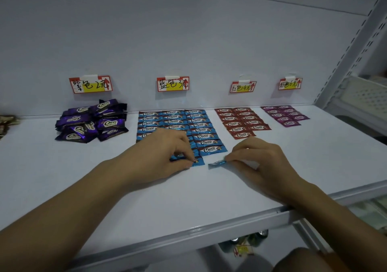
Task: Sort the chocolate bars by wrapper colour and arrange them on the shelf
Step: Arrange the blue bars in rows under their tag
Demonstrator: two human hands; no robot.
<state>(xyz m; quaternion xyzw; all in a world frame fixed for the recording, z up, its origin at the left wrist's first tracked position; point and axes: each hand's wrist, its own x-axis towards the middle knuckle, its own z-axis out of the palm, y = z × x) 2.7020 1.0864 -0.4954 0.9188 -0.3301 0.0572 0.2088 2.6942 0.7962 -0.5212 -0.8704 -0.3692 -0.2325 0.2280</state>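
Now: left hand (173, 148) pinches blue bar (197, 162) at front end of blue rows (173, 122). Right hand (258, 156) pinches second blue bar (216, 163), just beside it on shelf (167, 198). Purple pile (90, 123) at left; red rows (240, 122) and pink rows (284, 114) at right.

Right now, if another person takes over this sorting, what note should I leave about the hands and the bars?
Left hand pinches a blue bar at the front of the blue rows.
Right hand pinches a second blue bar by its end, just in front of those rows.
Done: red rows and pink rows lie flat in order.
To do: set down these two bars; the purple pile is a loose heap, not yet arranged.
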